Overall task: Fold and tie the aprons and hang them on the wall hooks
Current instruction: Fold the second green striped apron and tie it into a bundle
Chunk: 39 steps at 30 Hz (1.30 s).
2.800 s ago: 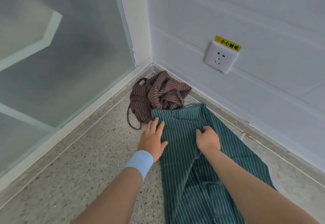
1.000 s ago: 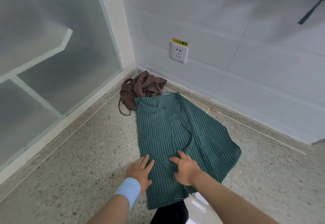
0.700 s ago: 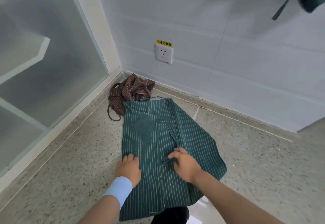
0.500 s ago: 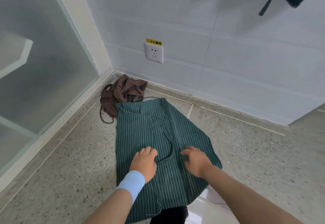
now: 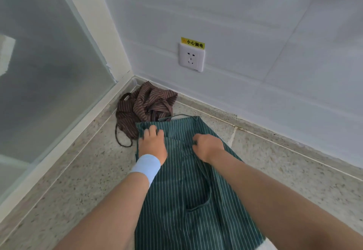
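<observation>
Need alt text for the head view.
The left hand and right hand grip the far end of a green striped apron spread on the floor. A crumpled brown striped apron lies in the corner, near a wall socket.

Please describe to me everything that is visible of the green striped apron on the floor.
The green apron is dark green cloth with thin white stripes. It lies mostly flat on the speckled floor, lengthwise away from the person. A thin strap of the same cloth loops across its middle. The left hand grips its far left corner; the right hand pinches cloth near the far edge. That far corner meets the brown apron.
</observation>
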### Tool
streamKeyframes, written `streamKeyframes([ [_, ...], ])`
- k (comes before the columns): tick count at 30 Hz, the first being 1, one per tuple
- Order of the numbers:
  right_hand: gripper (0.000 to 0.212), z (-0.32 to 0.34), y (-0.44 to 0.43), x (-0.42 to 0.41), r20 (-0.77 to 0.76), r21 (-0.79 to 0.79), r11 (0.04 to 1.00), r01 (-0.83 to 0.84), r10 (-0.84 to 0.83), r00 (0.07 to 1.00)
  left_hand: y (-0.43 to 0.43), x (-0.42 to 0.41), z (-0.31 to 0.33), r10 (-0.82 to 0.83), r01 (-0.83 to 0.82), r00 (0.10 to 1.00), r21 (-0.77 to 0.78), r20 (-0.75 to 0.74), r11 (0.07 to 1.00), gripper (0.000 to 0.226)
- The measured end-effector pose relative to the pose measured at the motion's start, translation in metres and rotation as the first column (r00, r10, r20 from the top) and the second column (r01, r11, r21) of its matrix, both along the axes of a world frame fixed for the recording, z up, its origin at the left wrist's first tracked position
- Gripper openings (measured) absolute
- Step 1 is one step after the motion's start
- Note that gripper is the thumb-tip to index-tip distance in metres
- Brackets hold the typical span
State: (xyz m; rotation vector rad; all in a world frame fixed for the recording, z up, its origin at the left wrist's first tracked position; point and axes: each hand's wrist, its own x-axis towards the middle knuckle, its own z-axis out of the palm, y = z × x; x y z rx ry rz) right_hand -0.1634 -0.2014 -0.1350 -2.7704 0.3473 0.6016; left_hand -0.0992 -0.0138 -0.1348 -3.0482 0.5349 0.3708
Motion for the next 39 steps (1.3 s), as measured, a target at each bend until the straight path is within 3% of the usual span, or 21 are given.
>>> streamKeyframes([
  [3,0.024,-0.013,0.001,0.016,-0.075,-0.118,0.991,-0.064,0.055,0.996,0.020,0.024,-0.011,0.106,-0.107,0.994,0.023,0.013,0.994,0.055],
  [5,0.010,-0.021,0.002,0.028,-0.091,-0.177,0.980,-0.086,0.071,0.993,0.034,0.042,-0.025,0.062,-0.065,0.996,-0.046,-0.067,0.997,0.061],
  [7,0.011,-0.024,0.001,0.040,-0.071,-0.225,0.970,-0.088,0.073,0.995,0.043,0.056,-0.030,0.001,-0.022,0.985,-0.116,-0.175,0.993,0.066],
  [9,0.010,-0.023,-0.001,0.051,-0.018,-0.248,0.964,-0.094,0.093,0.996,0.045,0.064,-0.031,-0.036,0.011,0.981,-0.132,-0.189,0.991,0.062],
  [12,0.013,-0.014,-0.002,0.065,0.127,-0.260,0.960,-0.103,0.139,0.982,0.037,0.067,-0.026,0.018,-0.004,0.998,-0.226,0.058,0.974,0.041],
  [14,0.018,-0.011,0.001,0.075,0.326,-0.297,0.945,-0.137,0.236,0.915,0.025,0.067,-0.019,0.052,0.017,0.982,-0.367,0.179,0.930,0.029],
  [15,0.027,-0.012,0.003,0.080,0.447,-0.283,0.947,-0.149,0.268,0.853,0.014,0.067,-0.016,0.046,0.022,0.990,-0.464,0.133,0.885,0.029],
  [17,0.054,-0.012,0.009,0.091,0.629,-0.153,0.966,-0.207,0.257,0.734,-0.011,0.063,-0.005,0.006,-0.103,0.988,-0.623,-0.156,0.775,0.040],
  [19,0.069,-0.005,0.016,0.101,0.672,0.007,0.952,-0.307,0.223,0.706,-0.031,0.062,0.006,-0.030,-0.372,0.865,-0.681,-0.500,0.631,0.047],
  [21,0.068,0.008,0.019,0.111,0.632,0.185,0.927,-0.325,0.141,0.762,-0.038,0.069,0.010,-0.048,-0.506,0.774,-0.661,-0.632,0.554,0.035],
  [24,0.064,0.026,0.016,0.118,0.466,0.483,0.858,-0.175,-0.083,0.881,-0.033,0.082,0.018,-0.012,-0.525,0.771,-0.647,-0.636,0.553,0.017],
  [28,0.047,0.032,0.026,0.099,0.368,0.706,0.702,0.094,-0.478,0.798,-0.029,0.097,0.031,-0.034,-0.743,0.629,-0.613,-0.777,0.269,0.021],
  [30,0.041,0.022,0.038,0.081,0.207,0.780,0.599,0.181,-0.519,0.829,-0.029,0.107,0.039,-0.074,-0.792,0.587,-0.590,-0.807,0.156,0.029],
  [31,0.046,0.016,0.044,0.073,0.099,0.801,0.560,0.211,-0.473,0.876,-0.029,0.112,0.042,-0.102,-0.807,0.573,-0.582,-0.813,0.103,0.033],
  [33,0.051,0.003,0.054,0.062,-0.073,0.777,0.566,0.274,-0.351,0.933,-0.030,0.120,0.051,-0.134,-0.820,0.566,-0.573,-0.813,0.012,0.042],
  [36,0.009,-0.013,0.061,0.055,-0.096,0.650,0.707,0.281,-0.290,0.952,-0.028,0.137,0.065,-0.093,-0.789,0.614,-0.607,-0.784,-0.098,0.051],
  [37,0.013,-0.017,0.062,0.052,-0.106,0.621,0.725,0.298,-0.298,0.949,-0.025,0.143,0.069,-0.058,-0.764,0.644,-0.639,-0.763,-0.088,0.053],
  [39,0.023,-0.024,0.062,0.049,-0.122,0.542,0.767,0.345,-0.334,0.935,-0.013,0.157,0.071,0.069,-0.676,0.737,-0.731,-0.672,0.098,0.058],
])
